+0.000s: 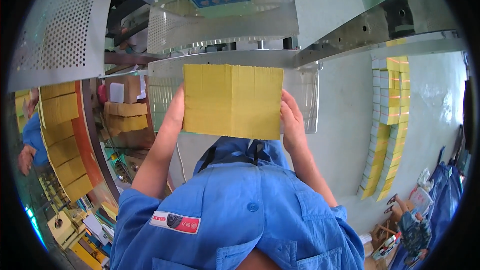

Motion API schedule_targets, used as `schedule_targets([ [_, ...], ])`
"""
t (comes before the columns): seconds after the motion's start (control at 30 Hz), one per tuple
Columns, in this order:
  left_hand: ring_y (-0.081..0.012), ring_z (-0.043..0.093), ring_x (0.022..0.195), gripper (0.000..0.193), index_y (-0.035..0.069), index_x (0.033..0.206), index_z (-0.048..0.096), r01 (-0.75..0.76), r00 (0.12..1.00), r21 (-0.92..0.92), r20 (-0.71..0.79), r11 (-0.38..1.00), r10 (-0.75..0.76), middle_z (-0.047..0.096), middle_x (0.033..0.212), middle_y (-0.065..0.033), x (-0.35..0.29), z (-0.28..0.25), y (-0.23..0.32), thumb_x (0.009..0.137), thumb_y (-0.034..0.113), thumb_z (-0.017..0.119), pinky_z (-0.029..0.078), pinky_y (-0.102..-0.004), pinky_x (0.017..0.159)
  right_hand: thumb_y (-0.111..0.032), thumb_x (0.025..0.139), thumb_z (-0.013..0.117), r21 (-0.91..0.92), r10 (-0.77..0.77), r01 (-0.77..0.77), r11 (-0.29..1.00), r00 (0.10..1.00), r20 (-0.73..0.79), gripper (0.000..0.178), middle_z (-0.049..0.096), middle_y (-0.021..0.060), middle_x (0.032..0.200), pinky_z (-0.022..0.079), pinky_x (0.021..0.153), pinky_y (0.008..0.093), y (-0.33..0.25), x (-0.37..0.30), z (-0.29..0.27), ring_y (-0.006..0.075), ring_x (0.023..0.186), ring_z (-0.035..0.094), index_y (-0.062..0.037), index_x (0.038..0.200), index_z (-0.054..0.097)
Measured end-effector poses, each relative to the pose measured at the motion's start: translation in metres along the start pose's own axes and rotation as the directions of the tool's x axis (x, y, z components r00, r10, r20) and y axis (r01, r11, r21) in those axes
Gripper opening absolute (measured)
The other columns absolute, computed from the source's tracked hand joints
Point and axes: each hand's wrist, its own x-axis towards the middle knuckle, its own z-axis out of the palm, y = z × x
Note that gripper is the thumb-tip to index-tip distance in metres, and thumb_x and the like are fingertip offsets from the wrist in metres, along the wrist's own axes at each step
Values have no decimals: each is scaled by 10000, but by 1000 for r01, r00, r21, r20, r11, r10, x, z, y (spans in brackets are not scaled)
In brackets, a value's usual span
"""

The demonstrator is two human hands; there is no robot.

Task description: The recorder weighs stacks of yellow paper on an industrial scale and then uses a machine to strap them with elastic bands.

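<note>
Between my two hands is a yellow stack of paper or thin card (232,102); I cannot tell which. Fine lines run over its upper face, and a seam splits it down the middle. My left hand (176,110) presses on its left side, the fingers mostly hidden. On the right side my right hand (293,119) grips it with bent fingers. The stack is over the near part of a shiny metal table (307,97), in front of my waist. Whether it rests on the metal or is held just above it cannot be seen.
Beyond the table stands a machine with a clear guard (225,25). A steel bar (370,27) crosses at right. Yellow-and-white bundles (390,125) line the floor on the right. At left are yellow stacks (62,135), and another person's hand (27,160). Someone sits at lower right (416,232).
</note>
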Motion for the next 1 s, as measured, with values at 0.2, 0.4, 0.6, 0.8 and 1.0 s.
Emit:
schedule_targets([
  [0.2,-159,613,1014,519,34,1247,553,37,975,-48,-217,998,-47,617,1152,-61,-15,11,-32,1006,465,391,514,-314,862,-269,1028,407,40,-28,28,999,1000,1,503,460,121,1425,316,1088,303,8,0,1,194,1305,422,1,1450,373],
  [0.4,-185,639,983,487,28,1225,557,-115,947,-181,-318,977,53,632,1112,-86,-39,52,-38,1008,420,364,542,-327,814,-296,1039,374,33,62,-67,997,987,149,509,423,113,1458,300,1101,297,-20,18,0,197,1326,403,-10,1460,363],
  [0.6,-153,623,968,503,17,1249,547,-167,966,-100,-217,981,143,623,1125,-75,15,50,23,1017,416,348,526,-307,810,-354,1041,377,112,-94,91,990,995,23,504,472,84,1411,361,1067,322,-64,58,24,194,1301,432,-45,1438,407],
  [0.8,-140,579,1054,585,7,1300,511,-161,986,100,-24,982,164,596,1186,-77,80,65,61,997,491,381,499,-302,864,-371,1011,459,167,-40,43,985,999,-25,436,549,36,1281,409,994,304,-62,108,17,149,1178,511,-75,1327,511],
  [1.0,-144,558,1153,583,36,1370,460,-148,985,-50,77,988,152,550,1303,-73,87,42,64,1011,485,362,486,-304,929,-369,992,504,144,-4,21,989,993,-119,408,574,35,1240,422,972,320,-69,113,29,160,1143,532,-68,1266,529],
])
